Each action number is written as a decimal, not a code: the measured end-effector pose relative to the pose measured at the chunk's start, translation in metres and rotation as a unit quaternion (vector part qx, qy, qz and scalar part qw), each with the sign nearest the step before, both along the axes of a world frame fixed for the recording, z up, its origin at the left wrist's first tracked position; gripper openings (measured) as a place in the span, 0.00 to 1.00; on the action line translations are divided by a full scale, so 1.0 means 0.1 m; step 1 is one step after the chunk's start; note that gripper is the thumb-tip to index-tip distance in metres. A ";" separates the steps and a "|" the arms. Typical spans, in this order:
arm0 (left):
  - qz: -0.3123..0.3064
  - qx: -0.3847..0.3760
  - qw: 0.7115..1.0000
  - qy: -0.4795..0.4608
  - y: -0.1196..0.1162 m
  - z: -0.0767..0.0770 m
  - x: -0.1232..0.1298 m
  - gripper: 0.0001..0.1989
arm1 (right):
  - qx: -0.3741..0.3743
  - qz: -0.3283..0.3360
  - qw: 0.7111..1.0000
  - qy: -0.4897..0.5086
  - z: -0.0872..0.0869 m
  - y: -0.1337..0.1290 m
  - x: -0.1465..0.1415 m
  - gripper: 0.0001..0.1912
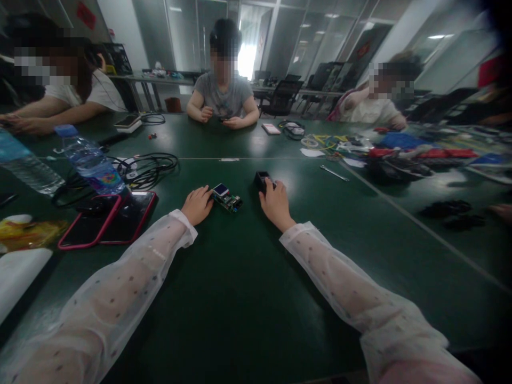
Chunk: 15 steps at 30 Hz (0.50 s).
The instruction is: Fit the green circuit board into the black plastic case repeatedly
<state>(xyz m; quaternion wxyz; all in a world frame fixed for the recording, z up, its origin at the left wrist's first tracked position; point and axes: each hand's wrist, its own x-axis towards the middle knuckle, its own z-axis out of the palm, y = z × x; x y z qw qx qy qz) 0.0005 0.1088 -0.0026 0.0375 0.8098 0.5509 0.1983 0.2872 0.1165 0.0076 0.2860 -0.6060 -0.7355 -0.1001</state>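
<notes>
A small green circuit board [231, 201] with a little screen lies on the dark green table [236, 277]. My left hand [198, 205] rests at the board's left end, its fingertips touching the edge beside the screen; the fingers are bent and close together. To the right of the board, a small black open box [262, 179] stands on the table. My right hand [276, 202] has its fingers on the right side of this box, with the thumb near its front. A gap of bare table separates the board from the box.
Two phones in red cases [90, 221], a plastic bottle [92, 162] and coiled black cables [154, 165] lie left. A wrench [334, 173] and heaped cables and bags [408, 154] are at right. Three people sit across the table.
</notes>
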 end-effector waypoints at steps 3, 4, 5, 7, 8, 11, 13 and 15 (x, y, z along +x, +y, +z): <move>0.001 -0.002 1.000 -0.004 -0.01 0.00 0.01 0.20 | 0.014 -0.010 1.000 -0.004 -0.01 -0.01 -0.01 0.27; 0.001 -0.002 1.000 -0.006 -0.01 0.01 0.01 0.20 | 0.018 -0.013 1.000 -0.002 0.00 -0.02 -0.01 0.27; 0.000 -0.002 1.000 -0.008 -0.01 0.01 0.01 0.20 | 0.022 -0.013 1.000 0.000 0.00 -0.02 -0.02 0.28; -0.002 -0.004 1.000 -0.011 -0.02 0.01 0.01 0.20 | 0.028 -0.012 1.000 0.005 0.02 -0.04 -0.03 0.28; -0.002 -0.006 1.000 -0.011 -0.02 0.01 0.01 0.21 | 0.031 -0.011 0.999 0.007 0.04 -0.05 -0.04 0.28; -0.003 -0.011 1.000 -0.005 -0.02 0.02 0.01 0.21 | 0.044 0.005 0.999 0.016 0.08 -0.08 -0.06 0.27; -0.003 -0.012 1.000 -0.001 -0.01 0.02 0.01 0.22 | 0.057 0.040 0.997 0.022 0.11 -0.11 -0.09 0.26; -0.002 -0.011 1.000 0.002 -0.01 0.02 0.01 0.22 | 0.066 0.089 0.993 0.030 0.14 -0.15 -0.13 0.26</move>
